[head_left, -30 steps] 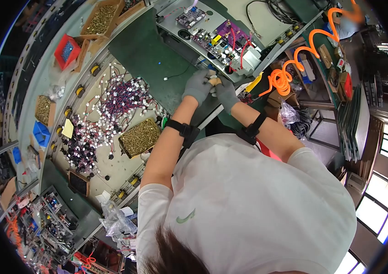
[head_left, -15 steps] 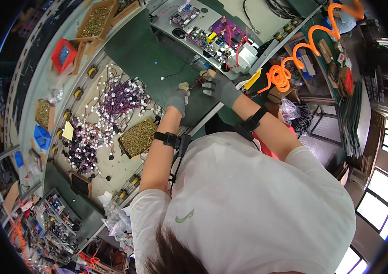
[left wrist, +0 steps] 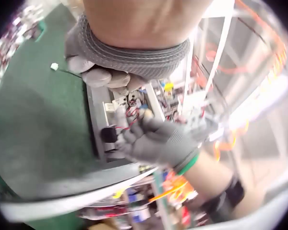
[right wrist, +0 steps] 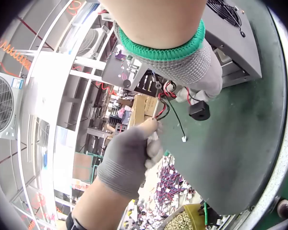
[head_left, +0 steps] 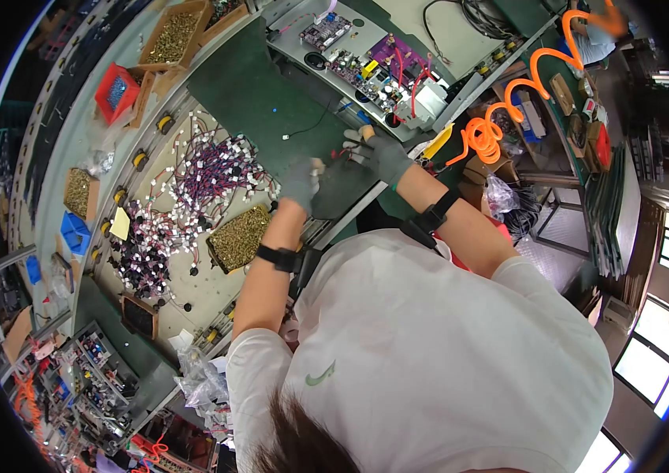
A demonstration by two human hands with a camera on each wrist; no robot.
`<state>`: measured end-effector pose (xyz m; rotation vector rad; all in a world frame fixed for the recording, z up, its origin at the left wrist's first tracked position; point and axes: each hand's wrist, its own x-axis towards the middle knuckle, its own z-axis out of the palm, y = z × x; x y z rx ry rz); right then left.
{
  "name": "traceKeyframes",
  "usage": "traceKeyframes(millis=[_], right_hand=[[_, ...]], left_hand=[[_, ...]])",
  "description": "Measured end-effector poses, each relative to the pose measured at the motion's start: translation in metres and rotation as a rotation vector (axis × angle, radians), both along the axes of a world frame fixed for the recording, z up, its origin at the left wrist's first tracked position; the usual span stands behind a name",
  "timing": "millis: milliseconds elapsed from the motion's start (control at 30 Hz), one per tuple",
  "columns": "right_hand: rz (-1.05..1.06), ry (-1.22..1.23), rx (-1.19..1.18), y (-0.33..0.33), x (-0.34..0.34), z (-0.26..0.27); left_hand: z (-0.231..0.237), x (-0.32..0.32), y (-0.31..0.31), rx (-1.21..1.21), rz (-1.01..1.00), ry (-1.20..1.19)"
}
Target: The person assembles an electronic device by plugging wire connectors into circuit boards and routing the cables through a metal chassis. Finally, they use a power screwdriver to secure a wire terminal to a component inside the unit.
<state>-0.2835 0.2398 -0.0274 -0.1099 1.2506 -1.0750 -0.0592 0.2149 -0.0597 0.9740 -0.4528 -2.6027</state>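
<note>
Both hands wear grey gloves with pale fingertips. My right hand grips a red-and-black wire lead near the small black block at its end; that block hangs just beyond the fingertips. My left hand, blurred in the head view, pinches the other stretch of the red-and-black wires between thumb and fingers. The lead is looped and spans the gap between the hands, above the green work surface. In the left wrist view the black block shows beside the right hand's curled fingers.
A metal chassis with circuit boards stands ahead. To the left lie a heap of wired connectors and a box of brass-coloured parts. A thin black cable with a white plug lies on the mat. An orange coiled hose hangs at right.
The hands were together by the chassis a second ago; the left has since drawn back to the left, and the wires stretch between them. The right hand has shifted only slightly.
</note>
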Motion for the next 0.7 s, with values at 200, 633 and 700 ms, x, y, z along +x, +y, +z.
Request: traceKeyframes(millis=[200,633,700], right_hand=[[0.285,0.133,0.054,-0.006,0.003,0.02],[0.649,0.304,-0.317,0.01,0.004,-0.005],[0.614,0.228,-0.278,0.011,0.001,-0.016]], left_hand=[[0.012,0.006,0.012,0.43,0.058,0.053],[0.036,-0.018,0.018,0.241,-0.217,-0.032],[0.041,-0.028,0.03,0.027,-0.179,-0.382]])
